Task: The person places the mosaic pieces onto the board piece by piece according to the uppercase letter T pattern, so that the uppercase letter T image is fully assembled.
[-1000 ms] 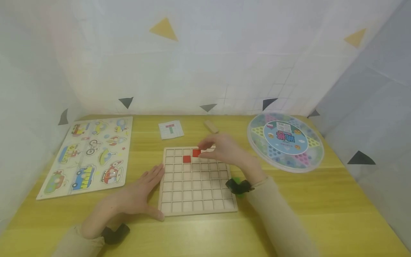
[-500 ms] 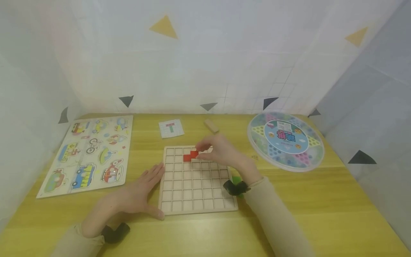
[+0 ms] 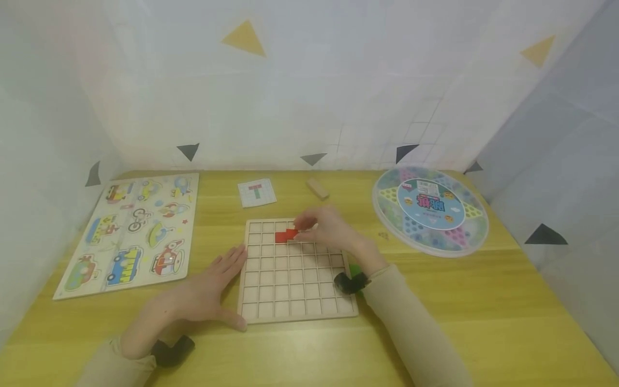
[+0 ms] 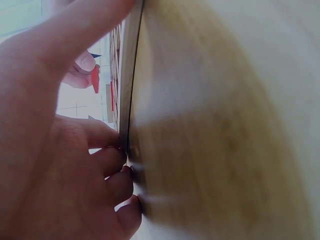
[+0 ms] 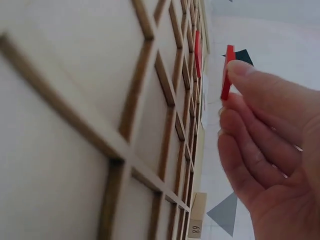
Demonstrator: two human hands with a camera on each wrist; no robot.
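A pale wooden grid board (image 3: pixel 282 279) lies in the middle of the table. One flat red square tile (image 3: pixel 280 237) sits in a cell of its second row. Between thumb and fingertips my right hand (image 3: pixel 333 231) pinches another red square tile (image 5: pixel 227 75). In the right wrist view this tile is raised off the grid, standing apart from the placed red tile (image 5: pixel 198 54). My left hand (image 3: pixel 205 293) is spread along the board's left side, its fingers and thumb touching the edge. The left wrist view shows those fingers (image 4: pixel 120 187) against the table beside the board's rim.
Behind the board lie a card with a red and green T pattern (image 3: pixel 257 192) and a small wooden block (image 3: pixel 317 188). A vehicle puzzle board (image 3: pixel 128 212) is at left, a round game box (image 3: pixel 430 207) at right. Something green (image 3: pixel 355 270) is partly hidden under the right wrist.
My right hand has shifted slightly left and down with the pinched red tile, which now appears closer to the placed one in the head view. The left hand stays at the board's edge.
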